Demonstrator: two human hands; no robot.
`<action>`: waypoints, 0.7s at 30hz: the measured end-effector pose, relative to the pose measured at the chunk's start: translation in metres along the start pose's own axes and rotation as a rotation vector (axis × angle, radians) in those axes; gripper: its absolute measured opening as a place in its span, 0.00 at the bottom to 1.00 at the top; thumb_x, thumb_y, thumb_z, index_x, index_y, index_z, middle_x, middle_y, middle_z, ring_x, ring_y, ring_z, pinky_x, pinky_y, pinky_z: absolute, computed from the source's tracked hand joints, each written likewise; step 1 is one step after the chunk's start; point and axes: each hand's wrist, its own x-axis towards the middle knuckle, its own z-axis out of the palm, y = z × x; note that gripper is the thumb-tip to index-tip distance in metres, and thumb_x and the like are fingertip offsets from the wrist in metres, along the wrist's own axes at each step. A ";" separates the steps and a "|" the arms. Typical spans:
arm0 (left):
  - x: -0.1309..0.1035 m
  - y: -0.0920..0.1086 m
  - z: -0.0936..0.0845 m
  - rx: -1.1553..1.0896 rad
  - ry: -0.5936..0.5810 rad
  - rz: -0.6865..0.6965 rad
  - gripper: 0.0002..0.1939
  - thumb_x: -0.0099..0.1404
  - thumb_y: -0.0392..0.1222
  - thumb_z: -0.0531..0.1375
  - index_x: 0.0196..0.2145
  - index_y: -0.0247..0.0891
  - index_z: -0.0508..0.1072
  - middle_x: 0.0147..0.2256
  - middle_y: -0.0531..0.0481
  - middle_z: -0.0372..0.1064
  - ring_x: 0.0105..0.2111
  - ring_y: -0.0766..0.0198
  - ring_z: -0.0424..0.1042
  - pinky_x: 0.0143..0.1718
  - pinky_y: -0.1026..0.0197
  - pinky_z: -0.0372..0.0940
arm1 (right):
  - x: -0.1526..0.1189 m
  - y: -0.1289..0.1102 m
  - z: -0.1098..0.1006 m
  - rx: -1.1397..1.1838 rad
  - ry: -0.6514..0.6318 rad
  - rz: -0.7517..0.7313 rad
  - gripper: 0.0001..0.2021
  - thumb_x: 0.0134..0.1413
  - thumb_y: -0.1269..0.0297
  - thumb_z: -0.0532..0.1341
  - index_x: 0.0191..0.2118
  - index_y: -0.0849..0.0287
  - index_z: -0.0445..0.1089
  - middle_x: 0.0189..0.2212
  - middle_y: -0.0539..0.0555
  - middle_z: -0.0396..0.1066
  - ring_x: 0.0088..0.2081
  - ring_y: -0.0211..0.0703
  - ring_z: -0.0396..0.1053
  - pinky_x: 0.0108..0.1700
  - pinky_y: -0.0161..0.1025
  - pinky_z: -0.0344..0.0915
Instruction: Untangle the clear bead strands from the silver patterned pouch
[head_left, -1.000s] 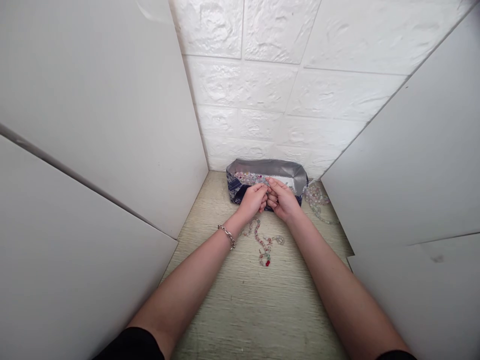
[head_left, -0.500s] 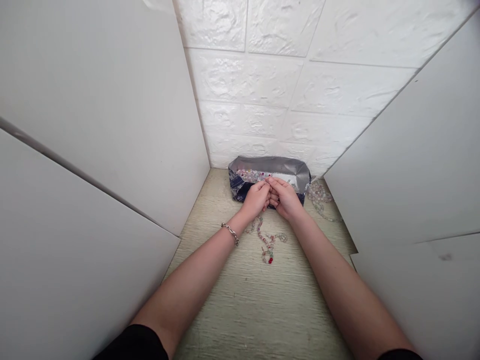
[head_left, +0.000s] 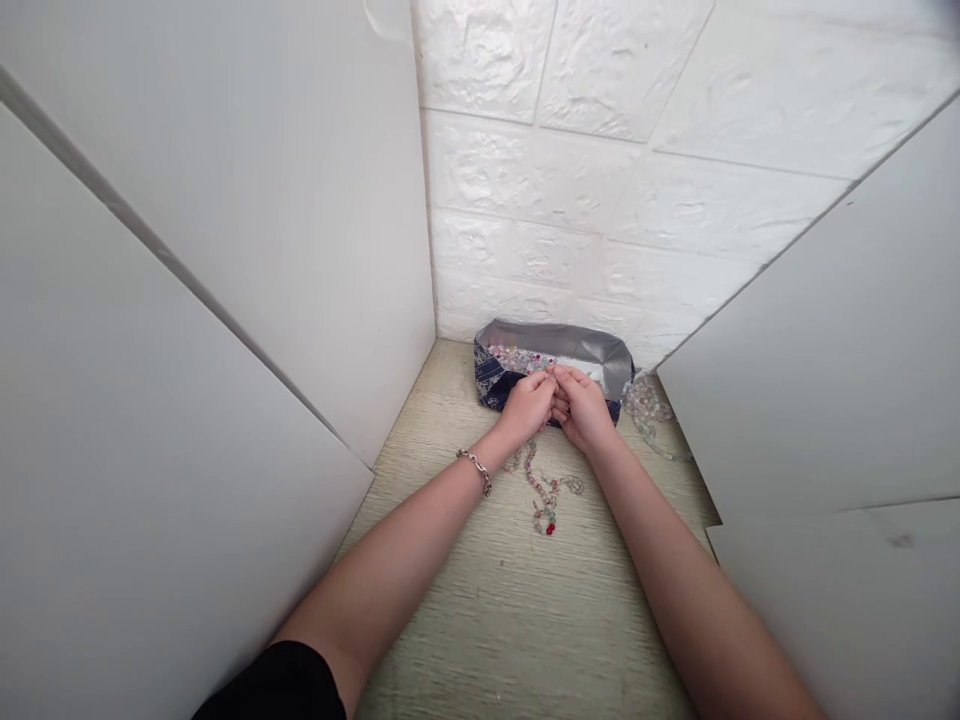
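Observation:
My left hand (head_left: 527,405) and my right hand (head_left: 585,408) meet at the fingertips over the front rim of a dark blue pouch with a silvery lining (head_left: 606,345). Both are closed in a pinch; whatever lies between the fingers is too small to make out. Inside the pouch, loose pink, clear and red beads (head_left: 517,358) lie towards the left. A string of beads (head_left: 534,475) trails over the tabletop from just below my hands, curling near me with red beads (head_left: 550,528) at its end. My hands hide its upper part.
More strung pale beads (head_left: 646,400) lie in a heap right of the pouch, against the right white panel (head_left: 810,400). A white panel (head_left: 337,250) stands on the left, and a white brick-patterned wall (head_left: 525,170) closes the back. The tabletop (head_left: 510,620) is pale green wood grain.
The view has shifted slightly, so everything sits a little further right and lower. My hands stay pinched together over the pouch, with little visible movement of the fingers.

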 end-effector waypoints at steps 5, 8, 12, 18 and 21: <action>0.001 0.000 -0.001 -0.057 -0.013 -0.005 0.08 0.56 0.38 0.47 0.21 0.37 0.55 0.12 0.60 0.47 0.08 0.76 0.49 0.09 0.71 0.46 | 0.001 -0.001 -0.001 0.023 -0.030 0.017 0.11 0.37 0.62 0.63 0.28 0.62 0.64 0.10 0.41 0.53 0.10 0.24 0.45 0.09 0.24 0.41; 0.001 0.003 -0.002 -0.075 -0.011 -0.027 0.07 0.55 0.37 0.47 0.21 0.37 0.56 0.12 0.60 0.48 0.08 0.77 0.49 0.09 0.71 0.46 | 0.003 0.000 -0.004 0.035 -0.068 0.023 0.11 0.38 0.62 0.62 0.29 0.62 0.64 0.11 0.41 0.53 0.11 0.23 0.44 0.10 0.24 0.42; 0.000 0.009 -0.002 -0.093 -0.011 -0.068 0.06 0.54 0.36 0.47 0.20 0.37 0.56 0.11 0.61 0.47 0.07 0.77 0.49 0.09 0.71 0.46 | 0.003 0.001 -0.006 0.040 -0.086 0.033 0.11 0.38 0.62 0.62 0.29 0.62 0.65 0.11 0.41 0.52 0.11 0.23 0.43 0.10 0.24 0.41; -0.001 0.012 -0.001 -0.110 -0.020 -0.084 0.06 0.54 0.35 0.47 0.20 0.36 0.56 0.11 0.61 0.46 0.08 0.77 0.49 0.09 0.71 0.46 | 0.003 0.000 -0.006 0.067 -0.093 0.044 0.11 0.38 0.61 0.63 0.29 0.63 0.65 0.11 0.41 0.51 0.11 0.23 0.42 0.10 0.24 0.41; -0.001 0.011 -0.001 -0.116 -0.027 -0.079 0.07 0.54 0.36 0.47 0.20 0.37 0.56 0.11 0.61 0.46 0.08 0.77 0.49 0.09 0.71 0.46 | 0.003 -0.001 -0.005 0.069 -0.099 0.046 0.11 0.38 0.62 0.63 0.28 0.63 0.65 0.11 0.41 0.50 0.11 0.23 0.42 0.10 0.24 0.40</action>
